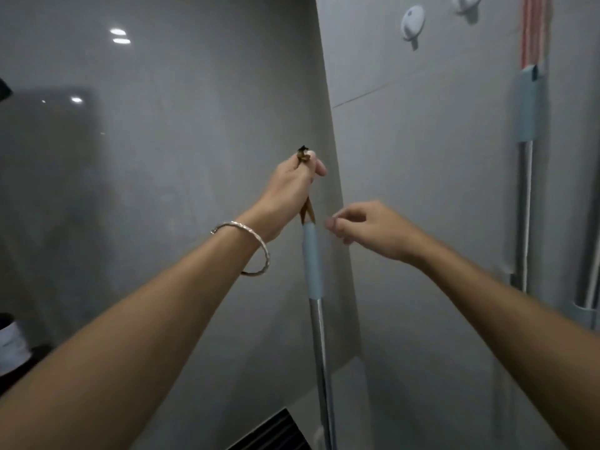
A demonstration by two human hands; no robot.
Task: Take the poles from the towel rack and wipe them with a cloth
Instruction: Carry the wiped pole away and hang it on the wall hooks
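A metal pole (319, 345) with a pale blue grip sleeve (312, 261) hangs upright near the wall corner. A brown cord loop (307, 212) comes out of its top end. My left hand (292, 186), with a silver bangle on the wrist, pinches that cord and holds it up. Beside the sleeve's top, my right hand (367, 230) hovers with fingers loosely curled, holding nothing. A second pole (523, 216) with a blue sleeve (527, 105) stands against the right wall. No cloth is in view.
Two white suction hooks (412, 22) sit high on the right wall. A red-and-white striped strip (535, 30) hangs above the second pole. A dark slatted object (276, 433) lies at the bottom. A white and dark item (13, 345) sits at the left edge.
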